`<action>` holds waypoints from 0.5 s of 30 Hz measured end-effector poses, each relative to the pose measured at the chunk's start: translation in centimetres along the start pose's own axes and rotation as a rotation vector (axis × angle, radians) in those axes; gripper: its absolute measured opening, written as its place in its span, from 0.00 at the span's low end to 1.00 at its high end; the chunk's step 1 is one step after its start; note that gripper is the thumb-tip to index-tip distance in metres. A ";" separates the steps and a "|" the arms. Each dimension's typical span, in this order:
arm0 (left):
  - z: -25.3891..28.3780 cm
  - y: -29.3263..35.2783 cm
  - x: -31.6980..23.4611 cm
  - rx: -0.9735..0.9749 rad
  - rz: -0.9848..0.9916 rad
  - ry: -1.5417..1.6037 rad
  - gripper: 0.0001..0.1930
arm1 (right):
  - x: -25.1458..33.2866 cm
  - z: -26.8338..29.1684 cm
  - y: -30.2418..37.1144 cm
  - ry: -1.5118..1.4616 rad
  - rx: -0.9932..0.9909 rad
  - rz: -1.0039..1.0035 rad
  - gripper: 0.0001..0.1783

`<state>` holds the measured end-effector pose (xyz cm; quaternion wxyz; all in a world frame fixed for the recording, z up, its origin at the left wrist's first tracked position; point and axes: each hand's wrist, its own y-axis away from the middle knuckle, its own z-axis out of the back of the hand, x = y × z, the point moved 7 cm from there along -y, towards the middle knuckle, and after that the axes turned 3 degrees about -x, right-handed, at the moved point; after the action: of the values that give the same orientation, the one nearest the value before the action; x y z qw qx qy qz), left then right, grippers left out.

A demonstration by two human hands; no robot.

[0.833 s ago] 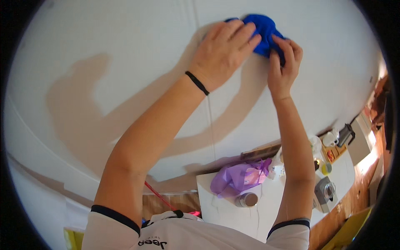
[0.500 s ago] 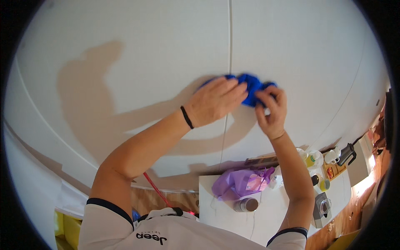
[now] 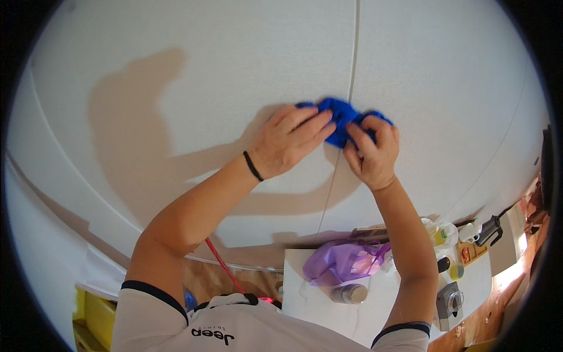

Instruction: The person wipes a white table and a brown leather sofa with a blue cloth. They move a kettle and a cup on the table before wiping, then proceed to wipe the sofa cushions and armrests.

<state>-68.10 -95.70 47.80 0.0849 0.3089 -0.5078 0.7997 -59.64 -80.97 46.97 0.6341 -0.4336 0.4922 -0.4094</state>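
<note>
The white wall fills the view; a seam divides it. Below stands the white tabletop, carrying a purple bag. The blue cloth lies bunched against the wall across the seam. Left hand: spread, pressing the cloth. Right hand: half-curled on its right end; grip cannot be confirmed. Caution: uneven pressure could let the cloth slip. Dark lettering marks the T-shirt.

1 wide fisheye head view, from above the shirt, facing down toward the nearby pale wall
</note>
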 end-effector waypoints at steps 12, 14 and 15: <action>7.2 -2.9 8.3 -0.259 0.078 -0.270 0.21 | 2.3 -2.5 -12.5 -0.011 -0.239 -0.076 0.21; 6.6 -0.1 8.1 -0.280 0.118 -0.261 0.21 | 4.3 -4.5 -10.8 0.002 -0.177 -0.035 0.22; 6.7 1.6 7.8 -0.248 0.118 -0.245 0.21 | 5.5 -5.3 -9.6 0.007 -0.146 -0.014 0.22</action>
<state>-72.25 -103.69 53.04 0.0126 0.3609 -0.6264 0.6908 -64.76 -89.71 53.90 0.5960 -0.4807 0.5200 -0.3785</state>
